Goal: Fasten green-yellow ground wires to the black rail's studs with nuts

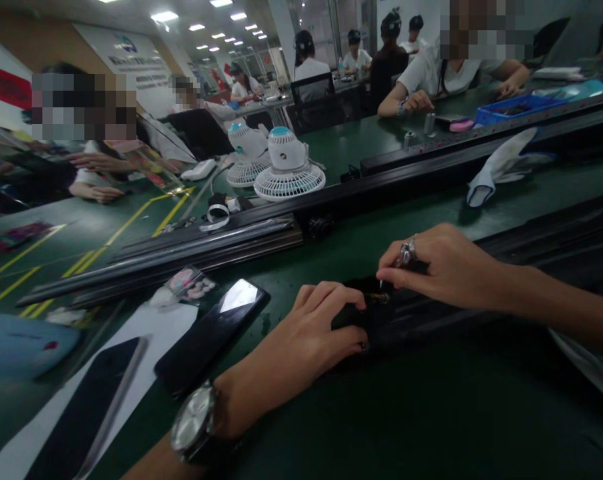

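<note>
From the head view, your left hand lies palm down on the green counter, fingers curled over the near end of a small black part, pressing it in place. A wristwatch sits on that wrist. Your right hand, with a ring on one finger, comes in from the right; its thumb and forefinger are pinched together at a small brass-coloured bit on top of the black part. Whether they hold a tool there is too small to tell. The black part rests on the counter directly in front of you, between both hands, at the end of a dark strip that runs off to the right.

Left of your hands lies a black phone with a shiny screen, and nearer the edge a second phone on a white sheet. Beyond them a long black rail crosses the counter. Behind it stand two small white fans, and to the right a white cloth. Other people sit at work along the far side.
</note>
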`<state>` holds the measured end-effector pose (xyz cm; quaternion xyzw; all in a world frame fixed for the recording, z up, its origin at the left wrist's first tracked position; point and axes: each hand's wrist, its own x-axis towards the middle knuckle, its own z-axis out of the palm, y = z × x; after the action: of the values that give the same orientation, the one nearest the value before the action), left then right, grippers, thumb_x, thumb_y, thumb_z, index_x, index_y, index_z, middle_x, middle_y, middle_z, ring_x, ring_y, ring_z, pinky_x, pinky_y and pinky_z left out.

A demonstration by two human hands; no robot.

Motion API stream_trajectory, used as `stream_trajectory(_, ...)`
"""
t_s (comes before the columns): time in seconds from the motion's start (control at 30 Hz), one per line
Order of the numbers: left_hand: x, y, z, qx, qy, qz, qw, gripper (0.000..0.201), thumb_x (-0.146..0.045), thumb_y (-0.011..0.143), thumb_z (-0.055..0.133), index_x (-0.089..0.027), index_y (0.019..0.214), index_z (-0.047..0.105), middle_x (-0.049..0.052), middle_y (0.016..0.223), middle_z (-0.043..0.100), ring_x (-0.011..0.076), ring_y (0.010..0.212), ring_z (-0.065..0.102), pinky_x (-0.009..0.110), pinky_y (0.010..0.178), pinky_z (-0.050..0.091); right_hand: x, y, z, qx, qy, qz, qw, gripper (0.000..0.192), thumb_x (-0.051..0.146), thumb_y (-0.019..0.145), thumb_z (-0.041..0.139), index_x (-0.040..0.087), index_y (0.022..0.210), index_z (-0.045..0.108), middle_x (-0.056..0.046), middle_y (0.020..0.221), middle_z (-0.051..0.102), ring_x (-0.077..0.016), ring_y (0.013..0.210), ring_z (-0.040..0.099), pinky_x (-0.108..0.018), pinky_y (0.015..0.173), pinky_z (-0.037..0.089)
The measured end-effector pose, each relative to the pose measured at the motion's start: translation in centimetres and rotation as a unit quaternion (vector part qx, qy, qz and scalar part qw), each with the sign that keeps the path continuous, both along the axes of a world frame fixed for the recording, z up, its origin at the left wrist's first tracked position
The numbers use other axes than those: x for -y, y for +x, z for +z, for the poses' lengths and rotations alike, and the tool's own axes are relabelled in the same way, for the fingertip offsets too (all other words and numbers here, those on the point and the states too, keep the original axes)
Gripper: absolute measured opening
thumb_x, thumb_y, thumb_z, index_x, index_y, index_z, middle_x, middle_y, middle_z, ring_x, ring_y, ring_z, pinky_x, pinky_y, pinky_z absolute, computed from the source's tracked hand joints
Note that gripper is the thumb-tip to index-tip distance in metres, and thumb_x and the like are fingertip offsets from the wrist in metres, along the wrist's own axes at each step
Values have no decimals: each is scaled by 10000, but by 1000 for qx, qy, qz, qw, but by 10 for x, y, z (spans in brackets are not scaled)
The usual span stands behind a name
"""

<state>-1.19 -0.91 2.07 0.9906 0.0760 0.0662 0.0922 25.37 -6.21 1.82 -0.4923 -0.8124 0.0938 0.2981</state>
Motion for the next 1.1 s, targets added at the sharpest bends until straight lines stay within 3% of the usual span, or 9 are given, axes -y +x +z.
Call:
stream_trajectory(0.57, -5, -1, -10, 27, -27, -14, 999, 109, -256, 998, 614, -209, 1067, 685, 84, 1296, 538, 234, 1194, 475, 382, 951, 424, 0, 0, -6, 23, -6, -1, 1000, 229, 326, 1012, 571, 200, 947, 751, -6, 852, 798, -175, 769, 745, -285, 692, 453)
stream_trajectory(0.8, -3, -3, -11, 20, -66, -2, 998, 112, -233, 995, 608, -228, 1068, 693, 77, 1305, 515, 236, 1199, 464, 397, 967, 447, 2, 0, -8, -27, 34, -3, 999, 174, 273, 990, 605, 203, 928, 752, 19, 775, 781, -132, 672, 714, -255, 635, 436)
stream_trajectory(0.87, -3, -3, -9, 10, -79, 1, 997, 165, -173, 988, 594, -251, 1095, 692, 69, 1330, 500, 238, 1211, 457, 403, 975, 447, 2, 1, -9, -37, 36, -3, 999, 179, 278, 992, 609, 196, 916, 750, 23, 752, 770, -123, 652, 703, -251, 619, 426)
stream_trajectory(1.0, -3, -6, -4, -18, -108, 2, 994, 454, -14, 916, 558, -315, 1243, 652, 53, 1427, 457, 251, 1280, 437, 437, 1034, 432, 2, 1, -9, -58, 25, -1, 998, 166, 281, 987, 627, 200, 909, 748, 40, 710, 746, -102, 598, 671, -239, 586, 413)
stream_trajectory(1.1, -5, -7, -4, -12, -135, 5, 991, 510, -24, 940, 533, -336, 1338, 602, 54, 1458, 450, 239, 1314, 429, 443, 1085, 410, 3, 1, -7, -74, 15, -11, 997, 163, 282, 985, 631, 210, 891, 744, 49, 681, 738, -101, 570, 664, -235, 570, 422)
